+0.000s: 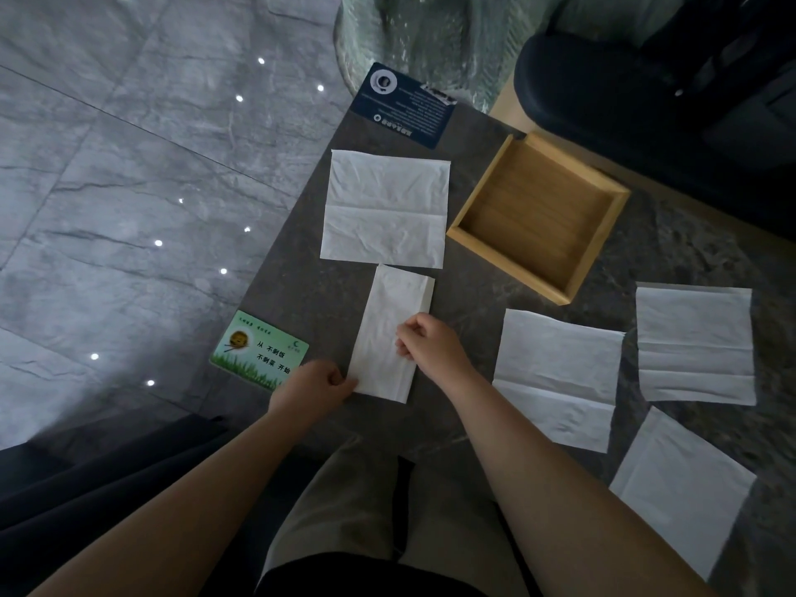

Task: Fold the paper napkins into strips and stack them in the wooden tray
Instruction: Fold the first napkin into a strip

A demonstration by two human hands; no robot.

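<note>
On the table, both hands pinch a folded napkin strip.

Bare forearms (no sleeves visible), khaki trousers, perhaps a dark top

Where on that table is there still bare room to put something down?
The wooden tray is empty. Bare tabletop lies between the strip under both hands and the napkin to its right, and between the blue card and the tray. The right side is crowded with three spread napkins; the left edge holds a green card.
</note>
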